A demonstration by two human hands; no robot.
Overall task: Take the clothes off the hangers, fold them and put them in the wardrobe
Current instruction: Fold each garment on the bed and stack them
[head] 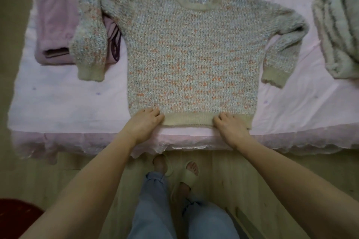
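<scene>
Speckled knit sweater (191, 60), flat on bed (58, 103), hem at near edge; left hand (144, 122) and right hand (230, 125) grip hem, fingers curled.

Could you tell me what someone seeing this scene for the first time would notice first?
The eye goes first to the multicoloured knit sweater, spread flat in the middle of the pink bed with its sleeves out to the sides. Next come the left hand and right hand, both at the sweater's hem at the bed's near edge. A folded pink garment lies at far left and a folded fuzzy grey one at far right.
</scene>
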